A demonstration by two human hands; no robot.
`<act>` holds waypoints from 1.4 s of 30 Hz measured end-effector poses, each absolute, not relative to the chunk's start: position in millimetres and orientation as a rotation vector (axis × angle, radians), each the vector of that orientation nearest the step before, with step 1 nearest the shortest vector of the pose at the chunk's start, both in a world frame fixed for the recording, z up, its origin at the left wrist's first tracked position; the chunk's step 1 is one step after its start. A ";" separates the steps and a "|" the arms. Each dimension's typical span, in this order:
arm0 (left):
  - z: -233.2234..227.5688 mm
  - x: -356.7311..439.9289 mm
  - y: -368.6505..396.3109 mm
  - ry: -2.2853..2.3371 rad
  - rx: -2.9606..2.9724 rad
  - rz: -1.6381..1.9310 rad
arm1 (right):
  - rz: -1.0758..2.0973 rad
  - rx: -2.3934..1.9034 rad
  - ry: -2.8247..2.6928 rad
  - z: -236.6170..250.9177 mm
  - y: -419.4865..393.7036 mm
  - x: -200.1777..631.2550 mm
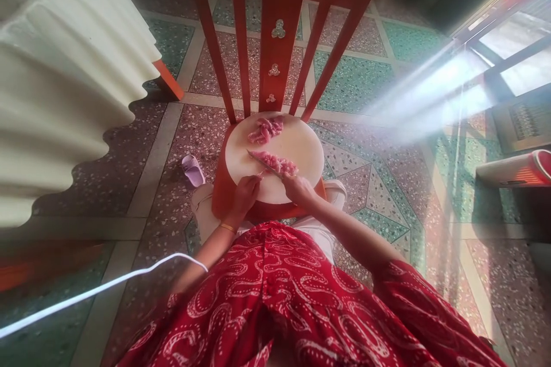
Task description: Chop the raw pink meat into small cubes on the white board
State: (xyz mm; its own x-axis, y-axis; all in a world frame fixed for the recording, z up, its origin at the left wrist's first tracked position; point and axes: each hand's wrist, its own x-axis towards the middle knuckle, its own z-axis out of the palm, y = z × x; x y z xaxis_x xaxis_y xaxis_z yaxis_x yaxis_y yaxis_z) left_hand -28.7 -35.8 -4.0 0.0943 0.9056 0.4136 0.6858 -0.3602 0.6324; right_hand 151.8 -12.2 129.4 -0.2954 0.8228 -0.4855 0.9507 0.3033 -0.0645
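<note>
A round pale cutting board (301,143) lies on the seat of a red wooden chair in front of me. My right hand (298,188) is closed round the handle of a knife (263,163), whose blade points to the far left across the board. Small cut pieces of pink raw meat (279,164) lie along the blade's far side. My left hand (248,190) is at the board's near left edge, fingers curled and pinched on what looks like a thin strip of meat near the blade. A larger heap of raw meat (266,129) rests toward the back of the board.
The slatted chair back (282,6) rises behind the board. A cream scalloped cloth (73,103) hangs at the left. A lilac slipper (193,171) lies on the terrazzo floor. A white cable (107,284) crosses the lower left, and a pale bin (512,171) is at the right.
</note>
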 end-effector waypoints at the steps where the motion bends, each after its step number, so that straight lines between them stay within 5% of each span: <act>1: -3.9 -28.8 -35.6 1.583 2.104 1.114 | -0.502 1.575 2.214 128.3 -11.1 149.8; 13: -7.3 -28.6 -28.1 1.634 2.244 0.983 | -0.545 1.374 2.349 115.3 17.5 84.1; 24: -8.8 -28.3 -31.8 1.613 2.191 1.041 | -0.495 1.514 2.166 129.7 -14.1 161.0; 42: -5.9 -26.8 -30.1 1.653 2.283 0.943 | -0.522 1.358 2.305 111.4 -1.8 111.2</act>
